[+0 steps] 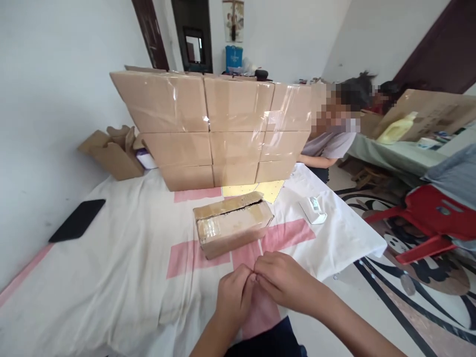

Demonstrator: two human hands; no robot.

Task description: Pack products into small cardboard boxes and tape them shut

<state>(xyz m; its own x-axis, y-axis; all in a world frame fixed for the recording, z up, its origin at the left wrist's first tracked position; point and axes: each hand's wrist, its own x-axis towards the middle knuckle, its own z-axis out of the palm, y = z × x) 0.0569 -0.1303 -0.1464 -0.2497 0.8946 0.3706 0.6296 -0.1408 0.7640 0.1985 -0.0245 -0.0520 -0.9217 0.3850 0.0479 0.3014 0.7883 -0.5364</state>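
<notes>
At the near edge of the table, my left hand [235,292] and my right hand [284,278] meet with their fingertips pressed together. Both are closed, with fingers curled, and whatever may be pinched between them is hidden or too small to name. Just beyond them lies a worn cardboard box [234,233], taped, with a gap along its top flap. Neither hand touches that box. To its right sits a small white tape dispenser [314,210] on the white cloth.
Stacked cardboard compartments [238,148] form a wall across the table. Yellow sheets [273,191] lie at its foot. A black flat item [77,220] and an opened carton [115,156] are at left. Another person [330,134] sits behind, right, near a red chair [431,213].
</notes>
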